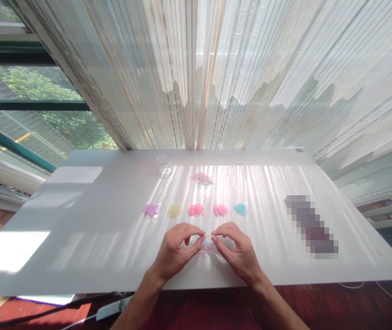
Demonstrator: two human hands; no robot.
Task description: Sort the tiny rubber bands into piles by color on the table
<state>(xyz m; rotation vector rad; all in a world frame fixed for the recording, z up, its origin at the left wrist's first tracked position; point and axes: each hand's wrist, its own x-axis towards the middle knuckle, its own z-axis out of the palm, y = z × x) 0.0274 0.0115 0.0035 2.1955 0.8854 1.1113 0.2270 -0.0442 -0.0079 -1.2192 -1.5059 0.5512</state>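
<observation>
My left hand (178, 250) and my right hand (237, 251) meet near the front of the white table, thumb and forefinger pinched on each. A thin pinkish strand (208, 236) stretches between the two pairs of fingertips, too small to make out further. Just below it, a loose pile of pale pink and bluish pieces (208, 247) lies on the table, partly hidden by my fingers. Beyond my hands runs a row of small heaps: purple (151, 210), yellow (174, 210), red-pink (196, 210), pink (220, 210) and teal (240, 209).
Behind the row lies a mixed heap of thin pink and blue pieces (202, 178). A clear round container (164, 164) and a clear disc (237, 159) stand farther back. A pixelated dark object (311, 227) lies at right. A striped curtain (196, 78) borders the table's (89, 201) far edge.
</observation>
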